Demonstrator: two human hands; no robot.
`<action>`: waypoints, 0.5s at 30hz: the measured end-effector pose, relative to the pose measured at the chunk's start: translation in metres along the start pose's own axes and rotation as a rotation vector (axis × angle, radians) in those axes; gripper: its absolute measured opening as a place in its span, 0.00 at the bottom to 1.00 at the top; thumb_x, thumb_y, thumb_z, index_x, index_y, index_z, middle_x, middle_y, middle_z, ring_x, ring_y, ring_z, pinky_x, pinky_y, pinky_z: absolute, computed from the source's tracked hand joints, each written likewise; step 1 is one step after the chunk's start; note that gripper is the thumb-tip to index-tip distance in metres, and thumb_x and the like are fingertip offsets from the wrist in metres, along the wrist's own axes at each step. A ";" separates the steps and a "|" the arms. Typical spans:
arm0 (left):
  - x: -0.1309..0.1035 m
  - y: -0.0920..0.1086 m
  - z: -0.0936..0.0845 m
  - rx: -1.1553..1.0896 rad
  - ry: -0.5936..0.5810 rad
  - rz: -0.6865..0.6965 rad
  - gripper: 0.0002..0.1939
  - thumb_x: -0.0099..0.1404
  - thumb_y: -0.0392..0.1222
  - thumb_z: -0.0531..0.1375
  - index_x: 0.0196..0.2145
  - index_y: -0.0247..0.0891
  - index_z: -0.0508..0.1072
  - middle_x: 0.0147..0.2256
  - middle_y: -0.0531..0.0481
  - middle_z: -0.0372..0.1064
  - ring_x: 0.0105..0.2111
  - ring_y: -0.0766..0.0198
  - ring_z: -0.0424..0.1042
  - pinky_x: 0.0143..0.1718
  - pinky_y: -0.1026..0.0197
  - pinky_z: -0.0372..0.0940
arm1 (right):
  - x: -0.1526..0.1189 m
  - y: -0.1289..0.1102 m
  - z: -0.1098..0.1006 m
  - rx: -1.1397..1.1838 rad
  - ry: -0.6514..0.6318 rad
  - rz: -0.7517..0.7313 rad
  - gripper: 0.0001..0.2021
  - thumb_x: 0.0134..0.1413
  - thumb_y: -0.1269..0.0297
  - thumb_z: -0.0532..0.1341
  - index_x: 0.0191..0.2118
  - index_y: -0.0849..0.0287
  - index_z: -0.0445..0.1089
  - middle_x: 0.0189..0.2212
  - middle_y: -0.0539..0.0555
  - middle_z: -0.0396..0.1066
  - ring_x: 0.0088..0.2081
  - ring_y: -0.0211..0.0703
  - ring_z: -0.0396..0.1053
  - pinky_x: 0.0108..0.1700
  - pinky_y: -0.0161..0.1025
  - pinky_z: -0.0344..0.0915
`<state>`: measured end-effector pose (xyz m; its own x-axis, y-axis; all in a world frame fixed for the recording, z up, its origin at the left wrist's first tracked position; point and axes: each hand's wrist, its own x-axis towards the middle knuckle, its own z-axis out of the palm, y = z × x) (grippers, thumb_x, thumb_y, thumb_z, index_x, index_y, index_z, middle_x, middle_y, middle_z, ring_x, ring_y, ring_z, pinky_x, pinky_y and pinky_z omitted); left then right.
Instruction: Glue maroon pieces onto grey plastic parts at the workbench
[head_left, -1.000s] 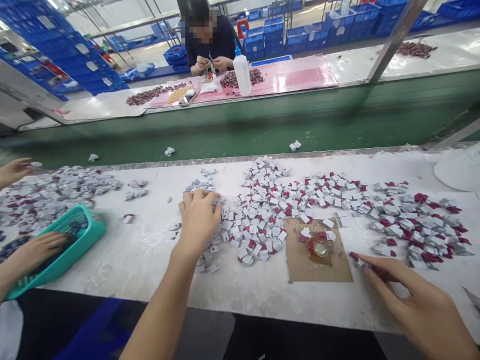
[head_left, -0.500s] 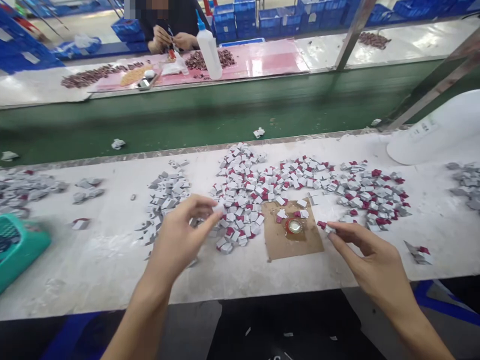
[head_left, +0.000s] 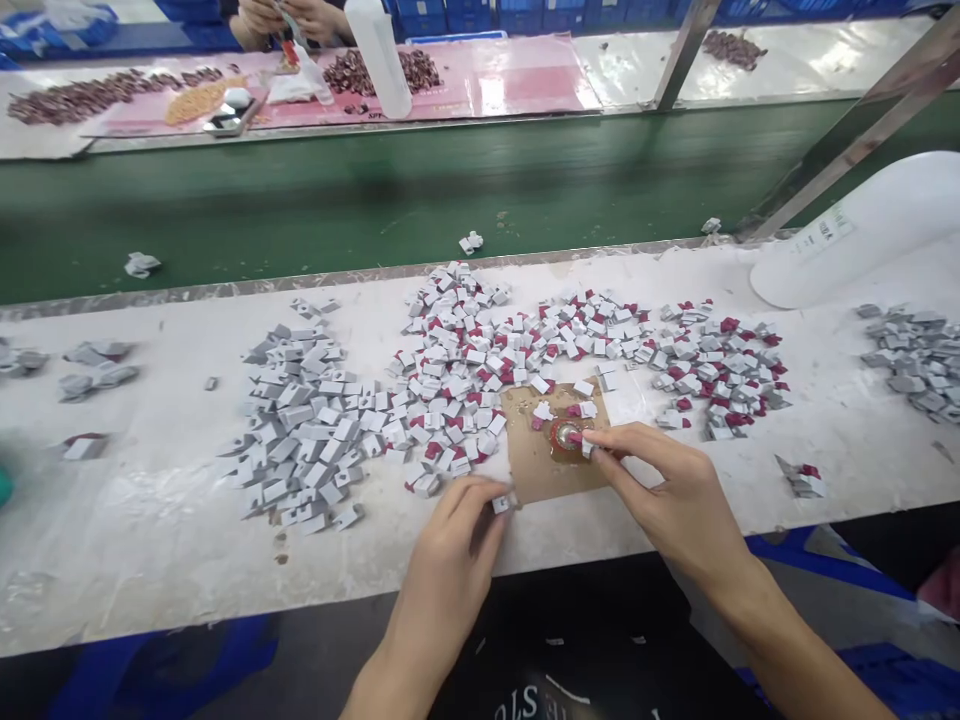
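Observation:
My right hand pinches a small grey plastic piece with a dark red part. The red end is at a small round dish with a red rim, which looks like a bottle cap; whether they touch I cannot tell. Under the dish lies a square of brown cardboard with a wet-looking stain. My left hand is closed on a plain light grey plastic piece, just off the cardboard's lower left corner. Two-tone grey and red pieces rest on the cardboard behind the dish.
Plain grey pieces are heaped at left, red-and-grey ones behind the cardboard and to its right. A white container lies at the right rear. Across a green strip, a co-worker's hands are busy beside a white bottle.
My right hand has moved left, bringing its red-tipped piece to the dish. My left hand has come down and right from the pile to the cardboard's corner. The view has shifted.

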<state>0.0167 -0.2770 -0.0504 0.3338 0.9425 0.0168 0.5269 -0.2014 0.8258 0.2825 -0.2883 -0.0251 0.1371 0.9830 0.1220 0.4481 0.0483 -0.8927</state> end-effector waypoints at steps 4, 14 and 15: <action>0.010 0.018 -0.005 -0.180 -0.003 -0.069 0.11 0.80 0.41 0.64 0.52 0.57 0.85 0.50 0.48 0.82 0.50 0.52 0.85 0.51 0.51 0.83 | -0.002 -0.004 -0.002 0.107 0.049 0.105 0.08 0.73 0.60 0.72 0.50 0.41 0.90 0.45 0.52 0.90 0.47 0.55 0.87 0.46 0.49 0.85; 0.075 0.065 0.014 -0.802 -0.144 -0.216 0.07 0.74 0.44 0.75 0.49 0.47 0.87 0.46 0.47 0.88 0.45 0.53 0.89 0.48 0.53 0.86 | 0.005 -0.006 -0.005 0.694 0.034 0.296 0.08 0.66 0.52 0.80 0.47 0.42 0.90 0.45 0.52 0.91 0.50 0.57 0.90 0.54 0.55 0.89; 0.078 0.066 0.015 -0.809 -0.164 -0.207 0.07 0.74 0.45 0.74 0.49 0.46 0.87 0.46 0.47 0.88 0.46 0.53 0.89 0.50 0.53 0.86 | 0.005 -0.007 -0.005 0.699 0.034 0.297 0.08 0.66 0.52 0.80 0.47 0.43 0.90 0.45 0.53 0.91 0.50 0.57 0.90 0.54 0.55 0.89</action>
<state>0.0895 -0.2213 -0.0032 0.4347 0.8760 -0.2089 -0.1105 0.2822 0.9530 0.2849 -0.2848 -0.0163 0.1973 0.9668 -0.1626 -0.2739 -0.1049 -0.9560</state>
